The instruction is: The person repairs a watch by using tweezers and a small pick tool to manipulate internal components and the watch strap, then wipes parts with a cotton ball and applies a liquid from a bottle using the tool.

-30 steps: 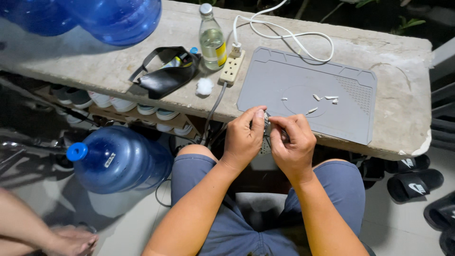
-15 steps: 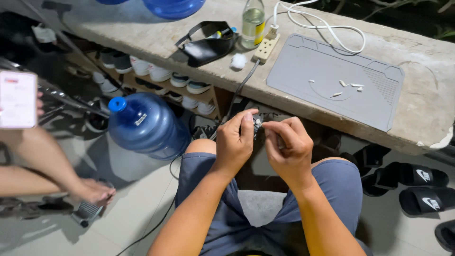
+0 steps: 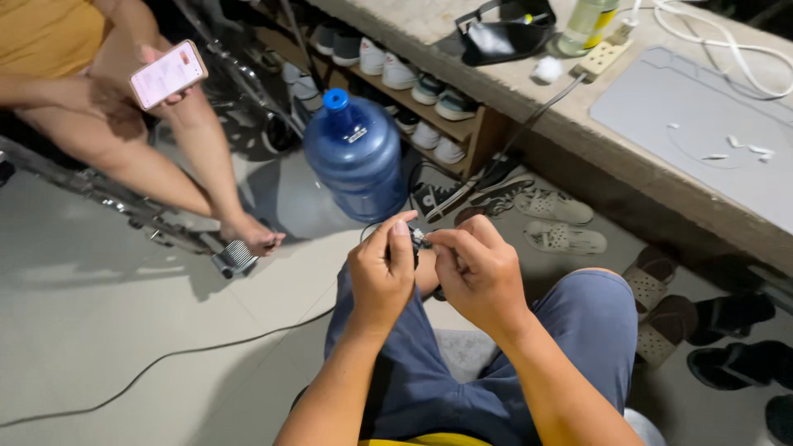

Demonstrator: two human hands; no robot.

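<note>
My left hand (image 3: 382, 277) and my right hand (image 3: 475, 272) meet above my knees, both pinching one small dark and silver part (image 3: 417, 239) between thumbs and fingertips. Most of the part is hidden by my fingers. I sit in blue shorts, turned away from the concrete bench (image 3: 529, 107), which now lies to the upper right. On it rests a grey work mat (image 3: 677, 124) with a few small white bits (image 3: 747, 150).
A blue water jug (image 3: 357, 157) stands on the floor ahead. Another person sits at upper left holding a phone (image 3: 168, 74). Shoes fill the shelf under the bench; sandals (image 3: 566, 237) lie on the floor. A black pouch (image 3: 504, 37), bottle and power strip (image 3: 601, 56) sit on the bench.
My view has swung left and away from the bench, bringing the seated person and the phone into sight. My hands stay together on the small part, now over the floor.
</note>
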